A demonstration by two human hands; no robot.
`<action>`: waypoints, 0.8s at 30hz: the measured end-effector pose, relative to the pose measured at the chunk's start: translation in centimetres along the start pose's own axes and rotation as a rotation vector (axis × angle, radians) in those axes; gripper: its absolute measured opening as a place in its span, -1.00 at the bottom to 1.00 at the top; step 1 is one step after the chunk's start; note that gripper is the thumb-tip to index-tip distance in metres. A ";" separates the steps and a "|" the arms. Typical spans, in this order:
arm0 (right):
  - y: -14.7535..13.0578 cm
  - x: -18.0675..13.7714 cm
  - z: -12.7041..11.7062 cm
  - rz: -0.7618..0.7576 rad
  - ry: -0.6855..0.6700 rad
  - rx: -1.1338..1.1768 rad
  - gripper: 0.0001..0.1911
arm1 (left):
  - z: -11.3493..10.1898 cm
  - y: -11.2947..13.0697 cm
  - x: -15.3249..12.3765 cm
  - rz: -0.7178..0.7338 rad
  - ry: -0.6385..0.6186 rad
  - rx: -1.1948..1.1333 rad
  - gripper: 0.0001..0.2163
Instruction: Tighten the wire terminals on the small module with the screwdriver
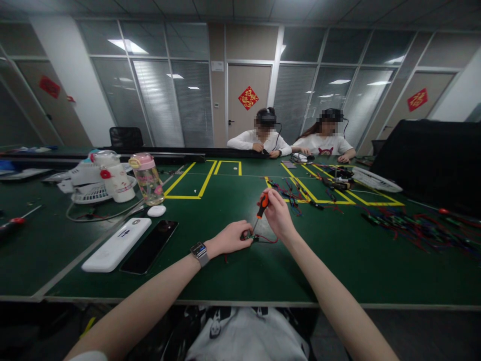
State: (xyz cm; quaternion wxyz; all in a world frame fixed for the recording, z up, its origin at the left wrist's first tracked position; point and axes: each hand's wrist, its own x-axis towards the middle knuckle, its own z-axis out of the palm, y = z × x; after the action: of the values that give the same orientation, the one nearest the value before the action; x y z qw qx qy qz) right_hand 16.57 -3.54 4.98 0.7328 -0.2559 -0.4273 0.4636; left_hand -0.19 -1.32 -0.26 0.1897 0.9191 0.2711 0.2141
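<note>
My right hand (277, 213) is closed around the orange and black handle of a screwdriver (263, 204). The shaft slants down and left, and its tip meets a small circuit board (254, 237) on the green table (240, 281). Fingers of my left hand (233, 235) pinch the board's left side and cover part of it. A red wire (271, 242) loops from the board to the right. Whether the tip sits in a screw is too small to tell.
Left of my arms lie a white power bank (116, 245), a black phone (150, 247) and a white earbud case (156, 210). Two bottles (148, 180) stand behind them. Wired boards (417, 225) are heaped at right. Two people sit across the table.
</note>
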 end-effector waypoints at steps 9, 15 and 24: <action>-0.1 0.0 0.0 0.006 -0.002 -0.007 -0.77 | -0.1 0.1 0.0 -0.008 -0.009 -0.006 -0.92; -0.1 0.0 0.1 0.010 0.010 0.010 -0.77 | 0.0 0.0 0.0 -0.004 -0.003 0.005 -0.93; 0.0 0.0 0.0 -0.004 -0.001 -0.018 -0.78 | -0.2 0.1 0.0 -0.008 -0.021 -0.015 -0.92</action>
State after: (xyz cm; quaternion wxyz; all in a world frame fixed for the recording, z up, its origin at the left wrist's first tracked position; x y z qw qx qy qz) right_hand 16.59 -3.50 4.98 0.7313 -0.2615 -0.4324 0.4581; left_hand -0.23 -1.37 -0.04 0.2001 0.9188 0.2712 0.2055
